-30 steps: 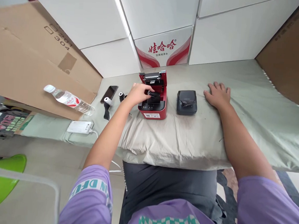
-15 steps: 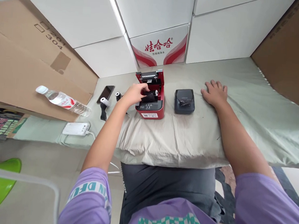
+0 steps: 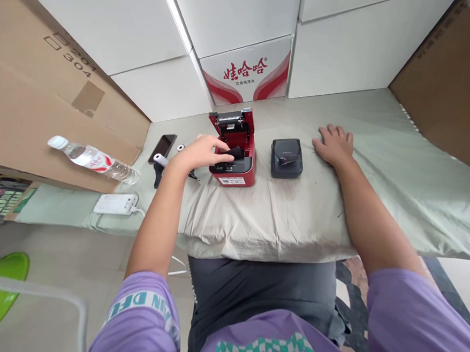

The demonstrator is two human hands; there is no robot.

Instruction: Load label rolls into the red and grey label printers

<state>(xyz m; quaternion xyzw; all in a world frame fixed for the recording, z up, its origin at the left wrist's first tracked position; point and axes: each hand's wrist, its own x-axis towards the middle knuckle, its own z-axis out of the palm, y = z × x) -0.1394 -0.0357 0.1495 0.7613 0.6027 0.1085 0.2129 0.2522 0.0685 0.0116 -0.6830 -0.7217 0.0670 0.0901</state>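
Observation:
A small red and black printer (image 3: pixel 246 174) stands with its lid (image 3: pixel 231 123) raised. My left hand (image 3: pixel 202 152) reaches over its left side, thumb and fingers closed on a black paper roll (image 3: pixel 236 153) at the open compartment. The fingers hide part of the roll. On the cloth to the right, my right hand (image 3: pixel 334 145) lies flat with fingers spread, holding nothing. Between that hand and the printer sits a smaller dark grey device (image 3: pixel 286 158), its lid down, with a dark crumpled bit on top.
Left of the printer lie a phone (image 3: pixel 164 148), black-and-white paper rolls (image 3: pixel 160 160) and a white power bank (image 3: pixel 116 203) with a cable. A water bottle (image 3: pixel 95 160) leans near a cardboard box (image 3: pixel 63 105). White boxes (image 3: pixel 246 75) line the back; another cardboard box (image 3: pixel 450 94) stands right.
My left hand has shifted slightly, and the roll's white end, seen before inside the printer, no longer shows. My right hand stays flat in place. The whole view has slid slightly.

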